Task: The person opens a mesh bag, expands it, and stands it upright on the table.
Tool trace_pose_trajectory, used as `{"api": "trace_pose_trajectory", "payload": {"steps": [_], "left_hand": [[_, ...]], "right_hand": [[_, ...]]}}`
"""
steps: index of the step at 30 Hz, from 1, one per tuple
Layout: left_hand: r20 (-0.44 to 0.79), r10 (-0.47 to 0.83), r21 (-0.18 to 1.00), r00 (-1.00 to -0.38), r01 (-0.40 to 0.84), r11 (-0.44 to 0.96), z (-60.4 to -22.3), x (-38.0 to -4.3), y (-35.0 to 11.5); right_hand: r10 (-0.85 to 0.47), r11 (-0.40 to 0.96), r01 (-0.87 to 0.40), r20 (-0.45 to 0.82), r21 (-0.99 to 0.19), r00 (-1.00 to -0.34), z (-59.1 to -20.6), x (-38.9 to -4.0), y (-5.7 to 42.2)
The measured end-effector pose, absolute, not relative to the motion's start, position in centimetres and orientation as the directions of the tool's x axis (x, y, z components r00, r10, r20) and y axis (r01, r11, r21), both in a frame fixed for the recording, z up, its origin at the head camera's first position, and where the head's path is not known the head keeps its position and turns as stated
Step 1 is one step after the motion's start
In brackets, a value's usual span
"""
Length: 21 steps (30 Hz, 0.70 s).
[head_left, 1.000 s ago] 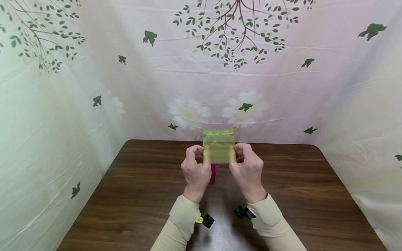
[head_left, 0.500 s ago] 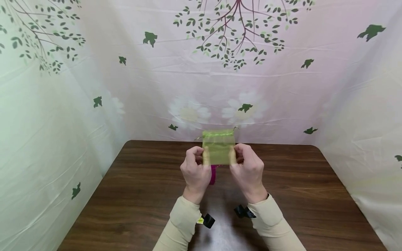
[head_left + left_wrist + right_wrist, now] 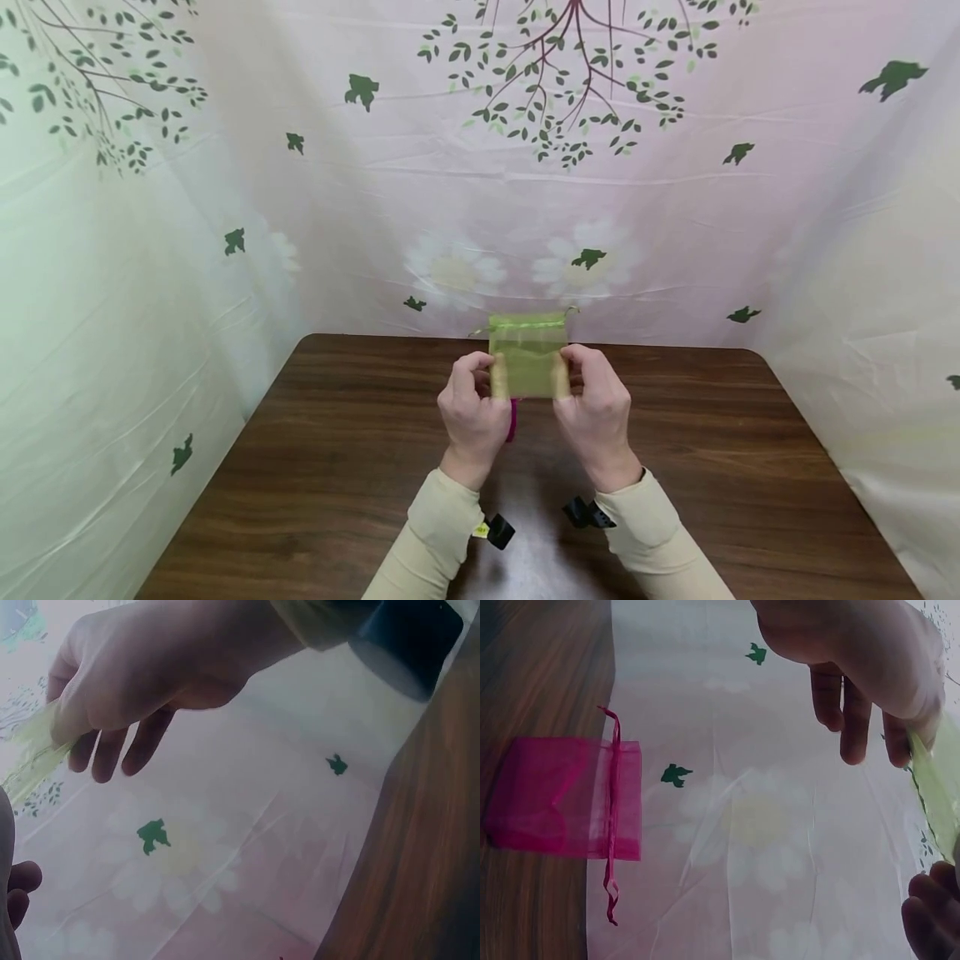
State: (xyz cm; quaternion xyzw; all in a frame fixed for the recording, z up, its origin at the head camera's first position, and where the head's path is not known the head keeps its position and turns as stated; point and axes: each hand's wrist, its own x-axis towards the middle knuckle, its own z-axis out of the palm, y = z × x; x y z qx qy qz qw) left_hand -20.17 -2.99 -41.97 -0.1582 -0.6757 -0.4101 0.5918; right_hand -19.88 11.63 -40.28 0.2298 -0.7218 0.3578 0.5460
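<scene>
A sheer lime-green drawstring pouch [image 3: 531, 358] is held up flat above the table, its ribbon edge at the top. My left hand [image 3: 474, 417] pinches its left side between thumb and fingers, and my right hand [image 3: 596, 408] pinches the right side. Both thumbs show through the thin mesh. Behind and below it, mostly hidden in the head view, is a magenta drawstring pouch [image 3: 562, 796]. The right wrist view shows that one whole, with something folded or darker inside that I cannot make out.
The dark wooden table [image 3: 337, 467] spreads around both arms. A pale cloth [image 3: 480, 208] printed with leaves, birds and flowers hangs along its back and sides. Small black devices [image 3: 500, 531] sit at both wrists.
Both hands and the green pouch have shifted slightly right and down in the head view. The grip stays the same, and less of the magenta pouch shows.
</scene>
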Motion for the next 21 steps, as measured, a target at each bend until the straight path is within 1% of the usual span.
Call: {"api": "trace_pose_trajectory", "payload": {"steps": [8, 14, 17, 21], "left_hand": [[0.931, -0.275, 0.361, -0.241, 0.732, 0.578, -42.3, -20.3, -2.8], [0.942, -0.211, 0.336, -0.262, 0.765, 0.549, -42.4, -20.3, -3.3], [0.946, -0.166, 0.323, -0.277, 0.787, 0.526, -42.4, -20.3, -3.6], [0.950, -0.094, 0.306, -0.299, 0.820, 0.484, -42.4, -20.2, -4.2]], "right_hand": [[0.053, 0.613, -0.750, 0.960, -0.249, -0.275, -40.3, -19.9, 11.9], [0.035, 0.592, -0.769, 0.961, -0.241, -0.274, -40.4, -20.0, 12.2], [0.012, 0.579, -0.775, 0.953, -0.253, -0.301, -40.4, -19.9, 12.5], [-0.036, 0.542, -0.787, 0.928, -0.293, -0.370, -40.5, -19.7, 13.1]]}}
